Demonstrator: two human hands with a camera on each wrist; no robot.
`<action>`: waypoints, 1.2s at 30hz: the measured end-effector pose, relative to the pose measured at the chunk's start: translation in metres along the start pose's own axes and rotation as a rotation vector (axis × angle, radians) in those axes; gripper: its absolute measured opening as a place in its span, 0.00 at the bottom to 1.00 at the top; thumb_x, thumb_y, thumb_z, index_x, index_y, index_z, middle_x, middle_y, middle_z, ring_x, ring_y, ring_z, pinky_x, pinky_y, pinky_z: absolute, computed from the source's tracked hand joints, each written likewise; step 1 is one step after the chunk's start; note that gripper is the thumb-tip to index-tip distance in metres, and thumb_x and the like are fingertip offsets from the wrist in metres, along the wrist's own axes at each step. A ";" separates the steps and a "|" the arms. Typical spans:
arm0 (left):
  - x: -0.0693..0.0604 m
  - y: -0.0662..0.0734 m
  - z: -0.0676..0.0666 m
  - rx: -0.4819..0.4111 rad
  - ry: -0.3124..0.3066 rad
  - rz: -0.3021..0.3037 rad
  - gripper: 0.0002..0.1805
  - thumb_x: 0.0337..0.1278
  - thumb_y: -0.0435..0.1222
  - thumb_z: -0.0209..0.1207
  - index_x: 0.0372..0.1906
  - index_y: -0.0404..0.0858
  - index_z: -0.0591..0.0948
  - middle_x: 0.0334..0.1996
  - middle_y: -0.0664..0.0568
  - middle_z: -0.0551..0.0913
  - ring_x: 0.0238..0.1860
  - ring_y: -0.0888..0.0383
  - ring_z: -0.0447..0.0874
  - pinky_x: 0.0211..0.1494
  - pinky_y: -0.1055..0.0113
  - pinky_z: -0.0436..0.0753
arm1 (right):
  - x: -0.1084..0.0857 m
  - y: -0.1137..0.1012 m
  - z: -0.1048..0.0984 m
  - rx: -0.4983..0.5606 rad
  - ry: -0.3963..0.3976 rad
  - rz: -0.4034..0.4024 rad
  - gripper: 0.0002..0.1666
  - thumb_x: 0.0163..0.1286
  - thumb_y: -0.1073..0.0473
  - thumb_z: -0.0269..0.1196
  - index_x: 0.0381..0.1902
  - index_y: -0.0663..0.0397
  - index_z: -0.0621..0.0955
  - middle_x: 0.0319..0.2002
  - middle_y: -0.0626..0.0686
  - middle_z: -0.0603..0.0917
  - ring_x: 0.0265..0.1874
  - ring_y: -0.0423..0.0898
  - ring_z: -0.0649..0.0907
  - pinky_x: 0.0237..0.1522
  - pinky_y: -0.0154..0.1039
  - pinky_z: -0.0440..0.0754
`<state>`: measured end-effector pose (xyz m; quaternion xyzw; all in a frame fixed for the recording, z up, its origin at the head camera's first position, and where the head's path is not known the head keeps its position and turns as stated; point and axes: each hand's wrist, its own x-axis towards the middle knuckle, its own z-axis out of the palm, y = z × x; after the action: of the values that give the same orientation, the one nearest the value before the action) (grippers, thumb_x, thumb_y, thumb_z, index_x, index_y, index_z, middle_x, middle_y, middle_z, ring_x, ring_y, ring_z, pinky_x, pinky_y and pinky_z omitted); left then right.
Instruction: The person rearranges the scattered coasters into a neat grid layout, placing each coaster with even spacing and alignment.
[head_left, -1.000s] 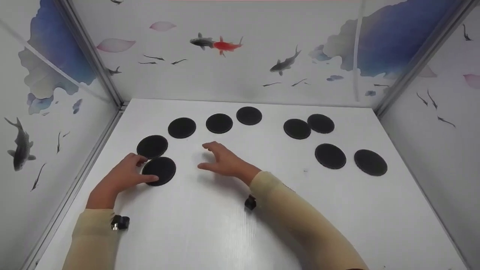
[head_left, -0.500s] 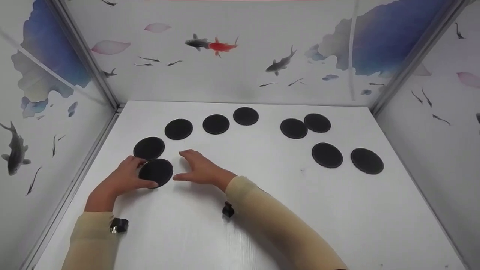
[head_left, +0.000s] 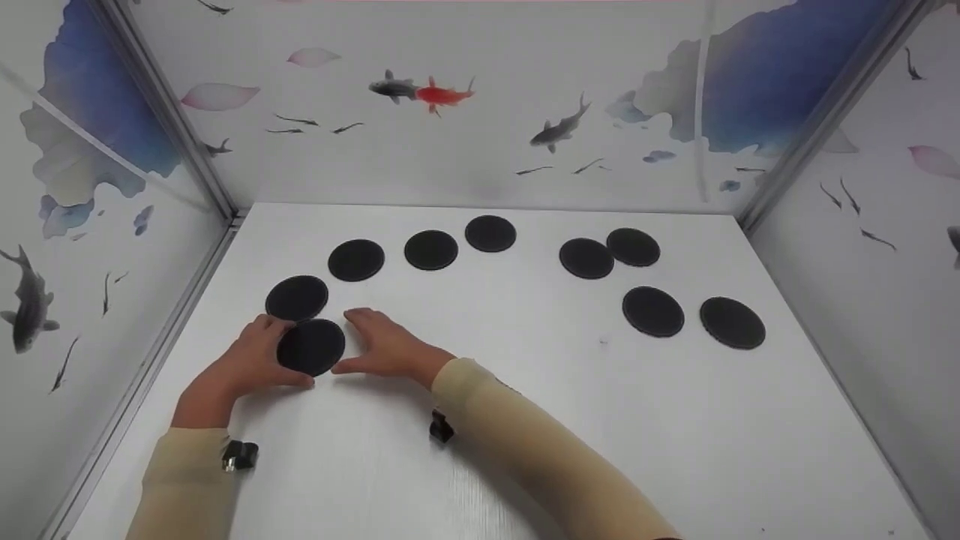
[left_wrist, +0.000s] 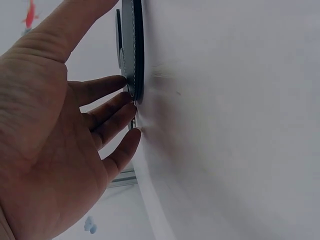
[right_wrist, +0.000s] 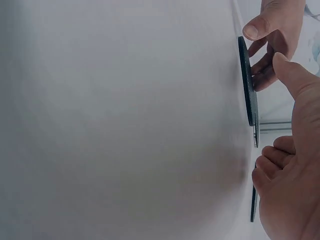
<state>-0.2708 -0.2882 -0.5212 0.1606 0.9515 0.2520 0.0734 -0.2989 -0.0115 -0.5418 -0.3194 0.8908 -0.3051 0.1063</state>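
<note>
The nearest black round disc (head_left: 311, 347) lies flat on the white table at the left. My left hand (head_left: 251, 360) is at its left side, thumb along the near edge and fingertips at the far left edge; in the left wrist view the fingers (left_wrist: 115, 85) touch the rim of the disc (left_wrist: 134, 50). From the right, my right hand (head_left: 390, 349) comes close to the same disc, thumb and fingers spread; the right wrist view shows a gap between its thumb and the disc (right_wrist: 248, 82). Another disc (head_left: 297, 298) sits just behind, edge to edge with it.
Three discs, one of them at the centre back (head_left: 490, 233), stand in a row behind. Several more lie at the right, including one pair touching (head_left: 586, 258) and the outermost disc (head_left: 732, 322). Printed panels (head_left: 450, 165) wall the table (head_left: 525, 420) at the back and sides.
My right hand has moved left and nearer to me, up to the near-left disc. The left thumb has shifted from on top of that disc to its near edge. The view has shifted slightly.
</note>
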 end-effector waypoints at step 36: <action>0.001 -0.002 0.000 -0.060 -0.013 0.001 0.53 0.44 0.44 0.87 0.72 0.24 0.74 0.69 0.25 0.70 0.68 0.29 0.69 0.71 0.30 0.73 | 0.023 -0.019 0.021 -0.129 0.027 -0.043 0.50 0.67 0.41 0.81 0.79 0.51 0.73 0.76 0.49 0.78 0.78 0.43 0.73 0.79 0.31 0.64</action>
<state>-0.2724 -0.2893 -0.5218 0.1603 0.9429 0.2795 0.0843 -0.2992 -0.0481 -0.5469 -0.3404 0.9030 -0.2534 0.0670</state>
